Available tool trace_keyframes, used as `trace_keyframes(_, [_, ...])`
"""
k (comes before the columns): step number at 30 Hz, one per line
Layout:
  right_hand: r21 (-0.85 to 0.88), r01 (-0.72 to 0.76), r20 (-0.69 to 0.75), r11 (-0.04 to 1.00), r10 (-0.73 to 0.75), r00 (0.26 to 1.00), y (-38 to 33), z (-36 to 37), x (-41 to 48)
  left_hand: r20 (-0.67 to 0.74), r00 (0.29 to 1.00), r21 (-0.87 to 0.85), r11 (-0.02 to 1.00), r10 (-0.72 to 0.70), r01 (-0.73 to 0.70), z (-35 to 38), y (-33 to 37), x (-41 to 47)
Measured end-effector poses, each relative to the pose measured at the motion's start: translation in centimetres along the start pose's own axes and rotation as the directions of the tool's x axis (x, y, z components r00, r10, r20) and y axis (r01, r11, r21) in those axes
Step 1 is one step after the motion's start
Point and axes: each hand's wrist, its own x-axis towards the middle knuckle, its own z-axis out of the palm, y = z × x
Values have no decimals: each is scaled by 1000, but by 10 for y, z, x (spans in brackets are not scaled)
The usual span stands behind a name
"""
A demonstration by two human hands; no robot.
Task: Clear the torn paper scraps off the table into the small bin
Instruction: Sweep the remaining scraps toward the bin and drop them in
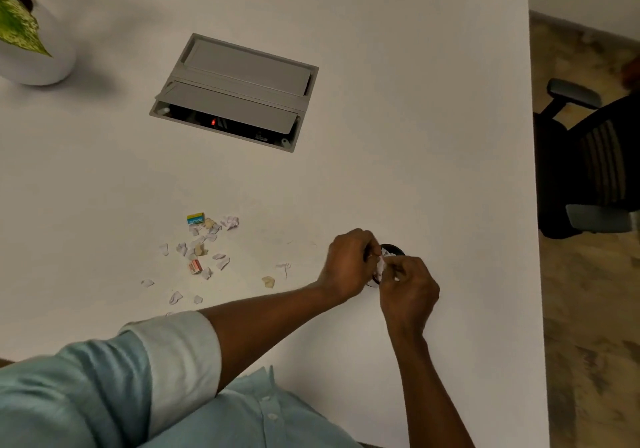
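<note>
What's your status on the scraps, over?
Both hands, left and right, pinching white scraps over the bin. Many scraps left on table. Nothing in the way.

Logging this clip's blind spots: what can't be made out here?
- Small bin: head view, mostly hidden behind both hands; only a dark rim shows.
- Left hand and right hand: their grip on the white scrap is unclear.
- Yellow-blue scrap: print too small to read.
- Potted plant: cut by the left edge.
</note>
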Motion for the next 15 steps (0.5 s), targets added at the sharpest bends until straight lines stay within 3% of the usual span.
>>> trace_keyframes(7, [-73,-33,77,997,38,996,17,-5,7,167,986,83,996,19,-33,13,-1,4])
trace_keyframes(12, [-149,6,-32,989,-11,999,25,4,-3,145,988,145,987,54,-75,-8,-22,-8])
trace_keyframes(15, [-81,86,-15,993,-88,996,18,14,-13,61,997,239,969,51,-64,-28,-47,-28])
